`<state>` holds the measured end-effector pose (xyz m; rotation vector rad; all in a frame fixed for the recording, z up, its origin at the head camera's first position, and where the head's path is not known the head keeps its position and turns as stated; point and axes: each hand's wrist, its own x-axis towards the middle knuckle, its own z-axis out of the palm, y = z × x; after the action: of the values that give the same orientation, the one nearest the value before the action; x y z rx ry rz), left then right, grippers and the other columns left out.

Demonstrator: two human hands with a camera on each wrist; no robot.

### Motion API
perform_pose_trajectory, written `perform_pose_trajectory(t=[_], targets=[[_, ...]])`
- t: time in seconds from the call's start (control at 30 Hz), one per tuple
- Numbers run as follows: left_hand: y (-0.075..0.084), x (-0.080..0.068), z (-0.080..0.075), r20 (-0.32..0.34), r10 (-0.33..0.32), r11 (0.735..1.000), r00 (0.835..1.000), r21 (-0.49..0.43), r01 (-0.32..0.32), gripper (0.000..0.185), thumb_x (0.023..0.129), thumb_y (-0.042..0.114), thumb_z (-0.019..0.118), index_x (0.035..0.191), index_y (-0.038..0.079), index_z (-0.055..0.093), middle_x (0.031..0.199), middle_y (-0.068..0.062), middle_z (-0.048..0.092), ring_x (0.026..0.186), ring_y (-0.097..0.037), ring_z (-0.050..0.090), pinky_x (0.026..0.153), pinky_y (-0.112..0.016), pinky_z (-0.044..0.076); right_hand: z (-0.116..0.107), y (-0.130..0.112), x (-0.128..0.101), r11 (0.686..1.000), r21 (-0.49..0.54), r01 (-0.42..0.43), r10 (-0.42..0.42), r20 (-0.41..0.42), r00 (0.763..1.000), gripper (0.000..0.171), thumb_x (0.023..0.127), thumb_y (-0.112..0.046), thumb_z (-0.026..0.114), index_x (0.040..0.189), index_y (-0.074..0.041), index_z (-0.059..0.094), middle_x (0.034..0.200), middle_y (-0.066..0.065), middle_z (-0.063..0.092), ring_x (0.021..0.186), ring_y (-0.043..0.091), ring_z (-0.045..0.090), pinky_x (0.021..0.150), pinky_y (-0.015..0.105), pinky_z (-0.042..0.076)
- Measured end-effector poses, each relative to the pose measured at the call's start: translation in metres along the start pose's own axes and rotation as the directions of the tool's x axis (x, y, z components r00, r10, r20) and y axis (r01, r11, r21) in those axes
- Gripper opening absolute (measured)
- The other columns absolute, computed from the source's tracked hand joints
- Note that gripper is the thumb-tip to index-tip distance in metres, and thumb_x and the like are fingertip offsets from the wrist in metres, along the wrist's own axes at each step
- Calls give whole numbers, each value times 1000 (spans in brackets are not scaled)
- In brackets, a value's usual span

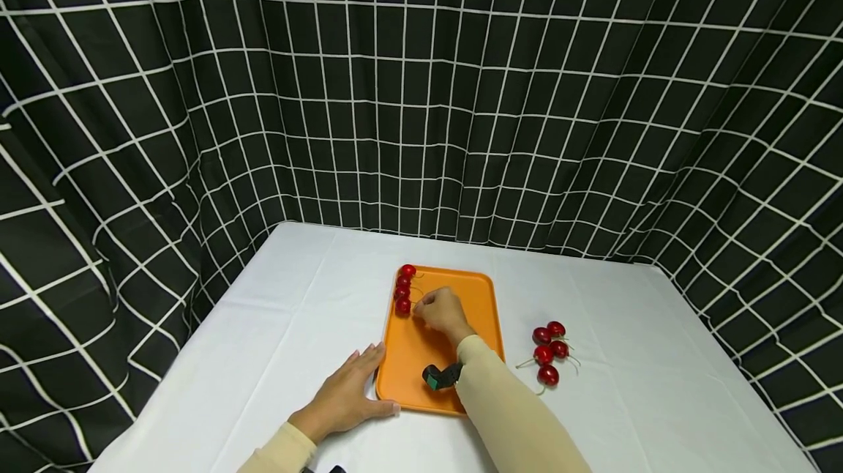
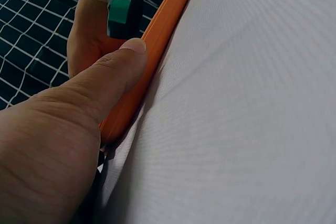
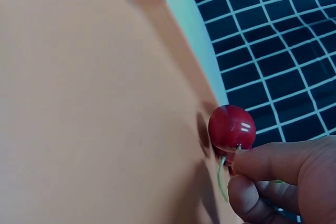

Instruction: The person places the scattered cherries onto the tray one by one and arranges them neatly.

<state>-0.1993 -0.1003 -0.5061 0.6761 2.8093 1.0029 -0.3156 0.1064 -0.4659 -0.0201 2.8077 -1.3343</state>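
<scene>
A white cloth-covered table (image 1: 316, 297) bears a rectangular orange tray (image 1: 405, 374); the left hand (image 1: 349, 392), fingers straight, thumb spread, touches its rim around the near-left corner; the right hand (image 1: 443, 310) pinches the nearest of four round, glossy red cherries (image 1: 402, 293) along its left edge by the stem (image 3: 239, 147); five more cherries (image 1: 548, 375) lie right

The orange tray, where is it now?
In the head view, the orange tray lies left of the loose cherries, with the left hand at its near left corner.
</scene>
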Motion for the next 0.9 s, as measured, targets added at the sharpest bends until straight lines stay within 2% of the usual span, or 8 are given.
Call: perform_pose_trajectory(t=[0.23,0.67,0.9], targets=[[0,0,1,-4,12,1000,1000,10,-12,109,70,70,69,148,1,34,153,-10,31,141,-25,25,116,-44,14,5,1,3,999,-5,-31,31,20,999,11,85,-13,74,76,-8,72,67,2,63,57,17,58,54,27,48],[-1,0,2,-3,13,1000,1000,29,-13,110,70,70,69,148,1,35,153,-10,31,141,-25,25,116,-43,13,8,3,6,1000,-15,12,-12,35,999,10,83,-11,75,73,-9,73,62,0,64,55,15,56,50,23,44],[-1,0,2,-7,14,1000,1000,20,-14,110,70,71,68,148,2,35,153,-9,31,141,-24,25,116,-43,14,6,2,3,1000,-22,-6,7,45,999,8,84,-13,76,79,-8,72,71,1,64,58,15,59,54,25,50]])
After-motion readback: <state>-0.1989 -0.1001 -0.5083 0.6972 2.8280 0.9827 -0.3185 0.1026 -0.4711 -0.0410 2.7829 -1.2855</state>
